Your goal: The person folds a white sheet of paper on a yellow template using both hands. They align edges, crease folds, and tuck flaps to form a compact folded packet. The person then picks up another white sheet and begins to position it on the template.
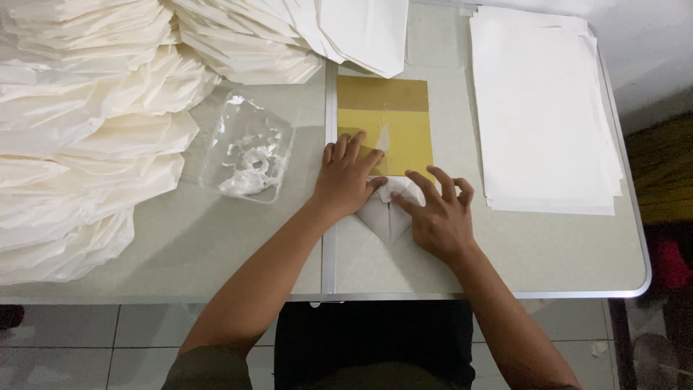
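Both my hands press flat on a small folded white paper piece (388, 217) lying at the near end of a shiny gold board (386, 119) on the table. My left hand (348, 177) rests fingers-spread over the paper's left part and the board's lower edge. My right hand (438, 213) lies over the paper's right side, fingers pointing left. The paper's pointed lower tip shows between my wrists; most of it is hidden under the hands.
A clear plastic sheet with white paste (249, 155) lies left of the board. Heaps of folded white paper (79, 130) fill the left and far side. A stack of flat white sheets (545, 108) sits at right. The grey table's (505, 267) near edge runs below my forearms.
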